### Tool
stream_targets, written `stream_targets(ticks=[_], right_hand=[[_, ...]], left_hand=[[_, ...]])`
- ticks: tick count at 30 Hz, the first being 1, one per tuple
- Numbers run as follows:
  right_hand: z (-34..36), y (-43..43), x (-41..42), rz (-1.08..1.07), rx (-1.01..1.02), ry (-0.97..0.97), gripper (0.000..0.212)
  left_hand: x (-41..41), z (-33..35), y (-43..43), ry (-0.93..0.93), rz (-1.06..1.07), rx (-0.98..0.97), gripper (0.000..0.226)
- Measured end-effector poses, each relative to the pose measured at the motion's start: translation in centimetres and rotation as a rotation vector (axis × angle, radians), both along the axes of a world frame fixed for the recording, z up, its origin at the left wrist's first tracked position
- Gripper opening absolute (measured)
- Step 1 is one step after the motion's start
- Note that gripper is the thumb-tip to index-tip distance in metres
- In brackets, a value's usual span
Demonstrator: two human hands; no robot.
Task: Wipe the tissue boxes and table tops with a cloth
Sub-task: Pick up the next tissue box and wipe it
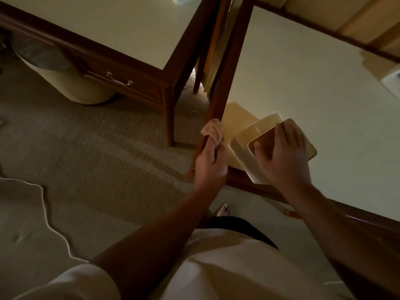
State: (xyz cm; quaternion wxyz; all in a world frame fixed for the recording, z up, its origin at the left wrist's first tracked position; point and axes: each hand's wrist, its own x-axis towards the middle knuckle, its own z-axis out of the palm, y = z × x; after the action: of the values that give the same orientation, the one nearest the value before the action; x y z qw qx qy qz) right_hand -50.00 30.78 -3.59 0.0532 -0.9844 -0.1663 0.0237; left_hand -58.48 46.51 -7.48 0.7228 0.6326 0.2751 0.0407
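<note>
A cream tissue box (242,146) with a wooden lid (307,148) sits at the near left corner of a white-topped table with a dark wood rim (303,83). My right hand (283,156) rests flat on the lid, fingers spread. My left hand (210,163) grips a bunched tan cloth (213,129) and holds it against the table's left wooden edge, just left of the box. A pale square shape (234,113) shows on the tabletop behind the box.
A second white-topped table (108,24) with a drawer and metal handle (119,80) stands to the left across a narrow gap. A round cream bin (71,83) sits under it. A white cord (45,211) trails over the carpet. My foot (224,210) is near the table corner.
</note>
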Motion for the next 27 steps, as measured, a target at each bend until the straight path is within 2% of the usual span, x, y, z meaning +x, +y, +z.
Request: stream_targets(ticks=[2, 4, 7, 9, 14, 17, 20, 23, 25, 27], right_hand=[[0.0, 0.0, -0.3, -0.017, 0.006, 0.079, 0.087], [0.4, -0.2, -0.4, 0.007, 0.087, 0.11, 0.079], [0.9, -0.6, -0.5, 0.01, 0.147, 0.029, 0.056], [1.1, -0.2, -0.5, -0.018, 0.125, -0.007, 0.059], [0.6, 0.8, -1.2, -0.072, 0.205, 0.049, 0.08], [-0.8, 0.2, -1.8, 0.016, 0.125, 0.059, 0.088], [-1.6, -0.2, -1.9, 0.056, 0.062, 0.079, 0.083], [-2.1, -0.4, -1.6, 0.125, 0.013, 0.04, 0.075], [-2.3, -0.9, -1.3, 0.141, 0.011, 0.015, 0.07], [-2.5, -1.4, -1.1, 0.158, 0.035, -0.023, 0.068]], left_hand=[[-0.4, 0.2, -1.0, 0.022, -0.092, -0.016, 0.043], [-0.9, 0.5, -1.3, 0.064, -0.143, -0.017, 0.043], [-1.4, 0.4, -1.0, 0.157, -0.142, -0.002, 0.032], [-1.3, 0.0, -0.4, 0.165, -0.14, 0.005, 0.027], [0.4, -0.2, -0.5, 0.1, -0.26, -0.035, 0.041], [3.0, -0.2, -1.6, 0.129, -0.299, -0.048, 0.045], [7.7, 1.8, -2.1, 0.173, -0.348, 0.016, 0.053], [11.7, 2.4, -1.9, 0.26, -0.364, -0.072, 0.074], [9.6, 2.5, -1.6, 0.284, -0.379, -0.095, 0.082], [4.6, 1.9, -1.8, 0.291, -0.359, -0.121, 0.069]])
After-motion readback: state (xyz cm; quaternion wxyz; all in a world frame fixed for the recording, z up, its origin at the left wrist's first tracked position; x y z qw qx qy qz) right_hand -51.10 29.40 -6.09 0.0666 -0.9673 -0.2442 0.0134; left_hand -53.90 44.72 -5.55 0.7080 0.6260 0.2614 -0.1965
